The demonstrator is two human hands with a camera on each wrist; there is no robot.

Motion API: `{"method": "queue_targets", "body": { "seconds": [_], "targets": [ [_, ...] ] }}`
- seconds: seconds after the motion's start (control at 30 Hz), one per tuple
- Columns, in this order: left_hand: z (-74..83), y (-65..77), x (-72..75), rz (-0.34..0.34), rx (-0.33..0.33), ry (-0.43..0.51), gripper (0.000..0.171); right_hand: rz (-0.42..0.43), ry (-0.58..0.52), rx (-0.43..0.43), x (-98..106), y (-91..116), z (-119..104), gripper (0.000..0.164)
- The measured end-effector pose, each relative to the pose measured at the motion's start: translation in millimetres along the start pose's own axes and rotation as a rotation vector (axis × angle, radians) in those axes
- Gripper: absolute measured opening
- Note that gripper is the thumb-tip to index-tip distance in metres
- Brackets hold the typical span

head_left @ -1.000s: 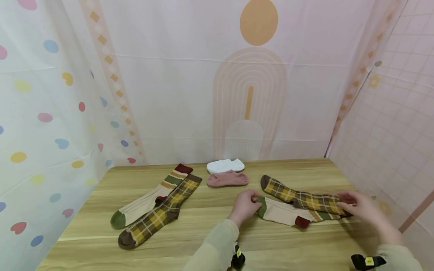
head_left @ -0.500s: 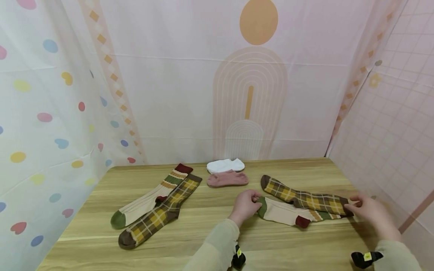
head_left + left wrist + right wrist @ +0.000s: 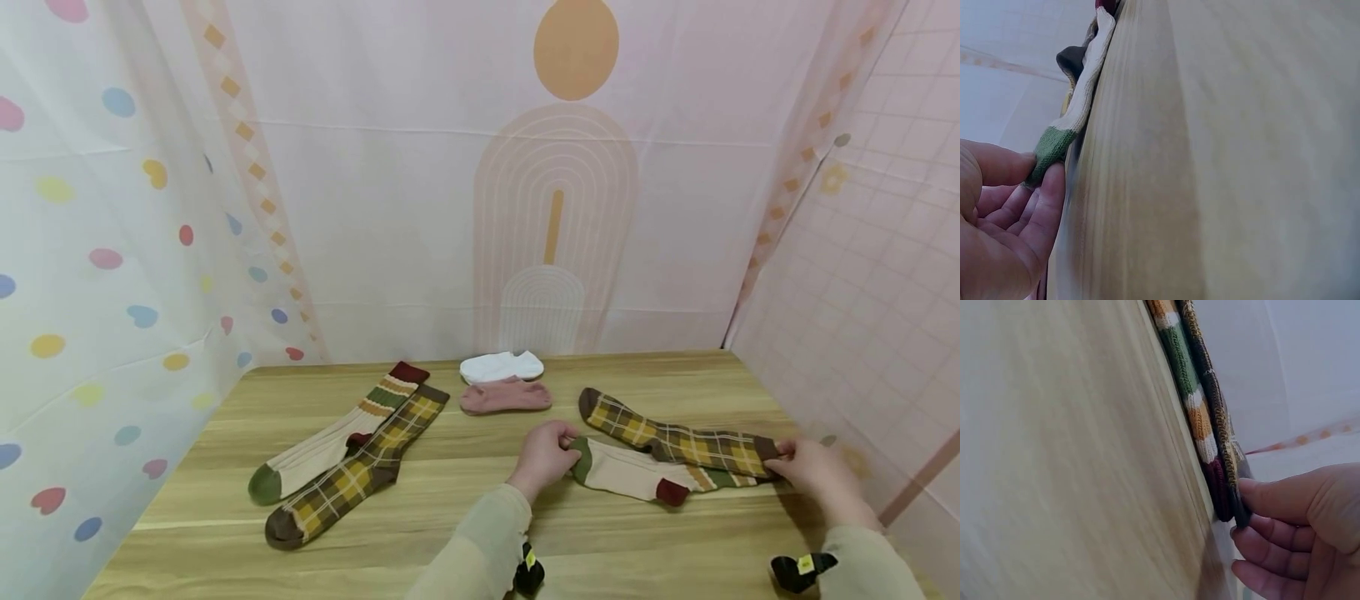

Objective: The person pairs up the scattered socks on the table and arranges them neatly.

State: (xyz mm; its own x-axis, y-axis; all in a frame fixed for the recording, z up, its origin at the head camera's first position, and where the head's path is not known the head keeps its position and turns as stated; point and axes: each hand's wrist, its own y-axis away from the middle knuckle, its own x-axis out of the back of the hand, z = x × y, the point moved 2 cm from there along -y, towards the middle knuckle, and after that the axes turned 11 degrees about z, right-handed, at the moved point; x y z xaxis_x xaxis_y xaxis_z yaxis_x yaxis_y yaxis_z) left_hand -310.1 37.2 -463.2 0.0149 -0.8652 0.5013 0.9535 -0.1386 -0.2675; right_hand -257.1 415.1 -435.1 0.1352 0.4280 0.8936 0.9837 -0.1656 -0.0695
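Our left hand (image 3: 543, 458) is pinching the green toe (image 3: 582, 465) of a cream sock (image 3: 622, 472) between thumb and fingers, and our right hand (image 3: 821, 481) is pinching the brown cuff (image 3: 765, 450) of a plaid sock (image 3: 693, 446). We are working toward 4 o'clock of the head view's middle, where these 2 socks are lying on the table (image 3: 652, 550), toes pointing about 9 o'clock, the plaid leg partly covering the cream sock's striped leg. Whether our right fingertips are also touching the burgundy cuff (image 3: 1218, 494) just beneath, we cannot tell. We are probably straightening these 2 socks and lining them up; our next move seems to be calling for a light, level tug, with neither leg twisting. Toward 7 o'clock, another cream sock (image 3: 311, 458) and another plaid sock (image 3: 352, 482) are overlapping; near 6 o'clock, a pink sock (image 3: 510, 397) is lying against a white sock (image 3: 491, 367).
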Motion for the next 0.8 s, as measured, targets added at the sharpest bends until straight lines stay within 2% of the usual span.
{"method": "queue_targets", "body": {
  "seconds": [0.07, 0.23, 0.33, 0.53, 0.8],
  "targets": [
    [0.2, 0.1, 0.2, 0.002, -0.004, 0.003, 0.018, 0.031, -0.007, 0.02, 1.1, 0.9, -0.6, 0.027],
    [-0.1, 0.7, 0.6, 0.006, -0.016, 0.007, 0.018, 0.131, -0.015, 0.141, 9.1, -1.3, -6.2, 0.021],
    [-0.7, 0.5, 0.6, 0.005, -0.013, 0.012, 0.017, 0.221, -0.017, 0.203, 17.6, -5.2, -13.7, 0.017],
    [0.0, 1.7, 1.8, 0.005, -0.001, 0.015, 0.017, 0.351, -0.065, 0.228, 27.9, -17.3, -30.2, 0.019],
    [1.4, 3.7, 1.4, 0.002, -0.001, -0.006, 0.017, 0.404, -0.08, 0.235, 27.9, -30.5, -42.5, 0.018]
  ]
}}
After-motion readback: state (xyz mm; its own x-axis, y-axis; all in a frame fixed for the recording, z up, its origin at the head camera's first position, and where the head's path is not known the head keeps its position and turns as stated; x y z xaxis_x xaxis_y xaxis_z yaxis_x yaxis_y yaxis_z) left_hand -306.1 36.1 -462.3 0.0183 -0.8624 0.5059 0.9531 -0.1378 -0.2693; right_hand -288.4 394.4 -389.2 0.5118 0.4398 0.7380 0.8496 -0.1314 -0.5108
